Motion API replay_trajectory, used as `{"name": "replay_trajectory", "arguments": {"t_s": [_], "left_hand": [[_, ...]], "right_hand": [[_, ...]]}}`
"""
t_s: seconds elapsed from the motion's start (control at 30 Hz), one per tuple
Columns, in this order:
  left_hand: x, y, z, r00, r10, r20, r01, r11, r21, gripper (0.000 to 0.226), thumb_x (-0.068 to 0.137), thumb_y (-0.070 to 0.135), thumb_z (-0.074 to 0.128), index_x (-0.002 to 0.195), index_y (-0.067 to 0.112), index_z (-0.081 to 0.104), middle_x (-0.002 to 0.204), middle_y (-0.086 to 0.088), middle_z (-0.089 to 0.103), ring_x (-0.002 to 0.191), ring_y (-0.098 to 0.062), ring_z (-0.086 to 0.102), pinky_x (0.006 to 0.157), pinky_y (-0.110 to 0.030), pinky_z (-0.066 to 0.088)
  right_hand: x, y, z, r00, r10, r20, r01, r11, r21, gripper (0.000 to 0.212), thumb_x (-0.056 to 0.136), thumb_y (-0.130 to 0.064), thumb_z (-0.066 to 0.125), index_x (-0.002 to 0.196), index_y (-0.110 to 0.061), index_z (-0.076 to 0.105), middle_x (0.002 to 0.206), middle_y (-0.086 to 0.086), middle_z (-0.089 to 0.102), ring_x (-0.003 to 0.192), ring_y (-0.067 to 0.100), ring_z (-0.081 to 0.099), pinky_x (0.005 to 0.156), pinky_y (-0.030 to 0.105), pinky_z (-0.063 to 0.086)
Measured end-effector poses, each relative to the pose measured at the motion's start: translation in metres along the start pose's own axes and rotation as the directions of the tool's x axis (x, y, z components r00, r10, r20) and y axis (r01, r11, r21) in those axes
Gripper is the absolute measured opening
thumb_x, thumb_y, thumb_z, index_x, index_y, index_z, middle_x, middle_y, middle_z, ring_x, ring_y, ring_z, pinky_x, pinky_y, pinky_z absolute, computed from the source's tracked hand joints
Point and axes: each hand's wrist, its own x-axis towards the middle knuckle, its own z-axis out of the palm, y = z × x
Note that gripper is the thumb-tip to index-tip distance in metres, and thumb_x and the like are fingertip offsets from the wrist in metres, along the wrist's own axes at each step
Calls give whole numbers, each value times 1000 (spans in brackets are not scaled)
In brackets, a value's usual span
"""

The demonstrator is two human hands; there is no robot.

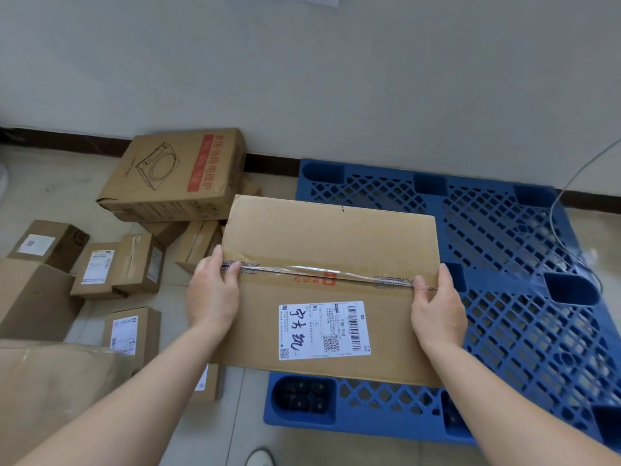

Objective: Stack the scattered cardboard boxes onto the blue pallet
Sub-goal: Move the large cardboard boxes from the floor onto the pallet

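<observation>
Both hands [212, 290] on cardboard box [331, 250]

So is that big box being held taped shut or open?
Shut. Clear tape runs along the seam of the held box, from left hand to right hand, and both flaps lie flat.

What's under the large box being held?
Beyond the right and near edges of the large box, the blue pallet shows, so its left part lies beneath. Whether the box rests on it is hidden.

Shipping label [324, 330] on box [336, 237]: "WU", "538-538" (beside a barcode [353, 322]).
</observation>
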Motion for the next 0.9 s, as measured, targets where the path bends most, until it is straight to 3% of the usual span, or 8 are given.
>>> {"name": "replay_trajectory", "arguments": {"t_s": [0.3, 0.5, 0.63, 0.9], "left_hand": [[-77, -9, 75, 996, -73, 46, 73, 997, -11, 49, 96, 25, 50, 143, 12, 40, 135, -8, 51, 124, -26, 46, 95, -32, 36], [-119, -35, 117, 991, -125, 53, 124, 992, 24, 43, 95, 24, 53, 136, 12, 49, 126, -10, 56, 116, -29, 50, 83, -30, 34], [-129, -55, 140, 980, -181, 79, 177, 983, 52, 48, 94, 28, 52, 140, 17, 44, 135, -5, 53, 120, -28, 49, 93, -37, 38], [-122, -92, 180, 974, -206, 97, 199, 977, 77, 49, 93, 25, 54, 140, 13, 45, 133, -8, 54, 120, -29, 49, 95, -38, 38]], "right_hand": [[2, 102, -10, 997, 54, 60, -54, 999, -7, 56, 98, -42, 38, 149, -23, 22, 144, 7, 41, 125, 31, 44, 94, 44, 39], [-8, 161, -2, 988, 103, 115, -101, 995, -27, 57, 97, -43, 38, 148, -24, 22, 143, 6, 43, 124, 30, 45, 93, 43, 40], [-9, 185, 11, 982, 130, 139, -125, 991, -43, 57, 96, -44, 39, 148, -24, 22, 143, 6, 43, 124, 29, 46, 93, 43, 40], [2, 213, 59, 970, 177, 166, -168, 983, -68, 56, 96, -43, 39, 147, -26, 23, 140, 6, 45, 117, 30, 50, 86, 43, 43]]}}
